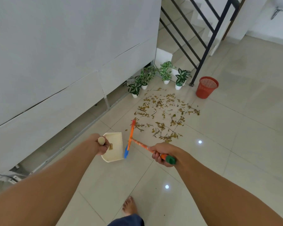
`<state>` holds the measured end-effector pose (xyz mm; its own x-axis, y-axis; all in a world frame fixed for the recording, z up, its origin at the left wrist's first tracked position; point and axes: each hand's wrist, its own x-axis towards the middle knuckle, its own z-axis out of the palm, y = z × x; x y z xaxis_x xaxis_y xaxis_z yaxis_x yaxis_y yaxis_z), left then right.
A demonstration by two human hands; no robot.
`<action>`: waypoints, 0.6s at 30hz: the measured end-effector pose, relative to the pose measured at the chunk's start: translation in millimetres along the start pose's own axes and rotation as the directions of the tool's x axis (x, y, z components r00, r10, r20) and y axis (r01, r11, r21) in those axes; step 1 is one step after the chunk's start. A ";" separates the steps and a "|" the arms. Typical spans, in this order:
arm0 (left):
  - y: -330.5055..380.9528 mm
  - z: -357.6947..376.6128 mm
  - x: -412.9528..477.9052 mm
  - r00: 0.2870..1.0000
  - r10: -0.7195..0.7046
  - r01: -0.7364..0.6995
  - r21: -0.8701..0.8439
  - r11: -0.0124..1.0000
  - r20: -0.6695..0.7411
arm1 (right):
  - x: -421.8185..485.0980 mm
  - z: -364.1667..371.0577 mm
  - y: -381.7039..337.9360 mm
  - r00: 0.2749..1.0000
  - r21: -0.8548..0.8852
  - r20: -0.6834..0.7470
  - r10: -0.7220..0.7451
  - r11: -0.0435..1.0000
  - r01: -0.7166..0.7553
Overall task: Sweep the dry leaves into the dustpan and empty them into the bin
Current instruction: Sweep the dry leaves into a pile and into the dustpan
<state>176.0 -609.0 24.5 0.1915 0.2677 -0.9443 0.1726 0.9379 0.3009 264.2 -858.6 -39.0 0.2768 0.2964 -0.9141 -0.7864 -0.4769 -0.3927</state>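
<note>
Dry brown leaves [165, 114] lie scattered over the pale floor tiles ahead of me. My left hand [99, 145] grips the upright handle of a cream dustpan [115, 146], which hangs just left of the broom head. My right hand [162, 154] is closed on the orange broom [138, 142] near its green end cap. The broom's orange and blue head sits at the near edge of the leaves. A red mesh bin [206, 87] stands beyond the leaves at the right.
Several small potted plants [166, 74] in white pots line the far corner. A white wall or cabinet [55, 62] runs along the left. A black stair railing [201, 51] rises behind the bin. My bare foot [129, 206] is on the tiles below.
</note>
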 end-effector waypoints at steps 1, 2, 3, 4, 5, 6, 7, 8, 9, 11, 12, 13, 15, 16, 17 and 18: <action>1.7 9.3 3.9 1.000 -0.001 0.001 0.011 1.000 -0.010 | 2.2 -4.2 -7.6 1.000 0.005 0.013 0.003 1.000 -0.003; 3.6 18.2 7.4 1.000 0.000 0.000 0.018 1.000 -0.013 | 5.0 -8.6 -15.2 1.000 0.010 0.021 0.009 1.000 -0.010; 5.8 27.5 10.4 1.000 0.002 -0.001 0.017 1.000 -0.010 | 7.5 -13.0 -23.4 0.999 0.012 0.028 0.016 1.000 -0.016; 7.4 35.4 12.5 1.000 0.002 -0.002 0.013 1.000 -0.008 | 9.2 -16.7 -30.1 0.999 0.008 0.034 0.020 1.000 -0.020; 9.6 44.1 14.8 1.000 0.004 -0.003 0.012 1.000 -0.008 | 10.9 -20.0 -37.8 0.999 -0.001 0.039 0.026 1.000 -0.025; 12.0 52.3 17.8 1.000 0.007 -0.007 0.013 1.000 -0.021 | 12.1 -22.3 -45.3 0.999 -0.012 0.041 0.033 0.999 -0.032; 13.8 59.9 20.4 0.999 0.008 -0.007 0.017 1.000 -0.038 | 13.1 -25.0 -52.0 0.998 -0.022 0.041 0.041 0.999 -0.040; 15.1 66.4 23.2 0.999 0.006 -0.005 0.026 1.000 -0.044 | 14.8 -28.8 -58.3 0.998 -0.027 0.045 0.048 0.999 -0.047; 15.9 70.8 25.2 0.999 0.007 -0.006 0.030 1.000 -0.041 | 17.5 -32.8 -63.6 0.998 -0.030 0.049 0.050 0.998 -0.049; 18.3 80.4 32.0 0.999 0.015 -0.015 0.004 1.000 -0.036 | 24.3 -42.3 -80.1 0.997 -0.046 0.056 0.052 0.998 -0.050; 19.0 84.9 35.8 0.999 0.020 -0.020 -0.012 1.000 -0.043 | 28.8 -46.8 -89.7 0.996 -0.065 0.061 0.057 0.996 -0.053; 19.5 89.7 39.5 0.998 0.022 -0.023 -0.026 0.999 -0.053 | 34.1 -51.1 -100.6 0.995 -0.094 0.073 0.060 0.994 -0.053; 19.6 99.5 45.7 0.997 0.028 -0.031 -0.044 0.999 -0.078 | 44.0 -57.9 -123.2 0.993 -0.195 0.092 0.069 0.980 -0.050; 19.7 105.1 49.0 0.995 0.037 -0.042 -0.061 0.997 -0.091 | 49.9 -60.9 -135.4 0.992 -0.264 0.098 0.077 0.963 -0.049; 19.0 111.5 52.5 0.994 0.045 -0.053 -0.083 0.995 -0.099 | 56.6 -64.6 -148.7 0.991 -0.332 0.104 0.086 0.942 -0.046; 17.8 117.8 55.7 0.993 0.050 -0.060 -0.098 0.993 -0.106 | 63.5 -68.1 -161.9 0.989 -0.380 0.116 0.090 0.924 -0.039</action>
<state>303.5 -603.3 -7.1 0.0960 0.3360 -0.9370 0.0656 0.9371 0.3428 446.7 -818.9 -40.3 0.1394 0.3460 -0.9278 -0.5277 -0.7669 -0.3653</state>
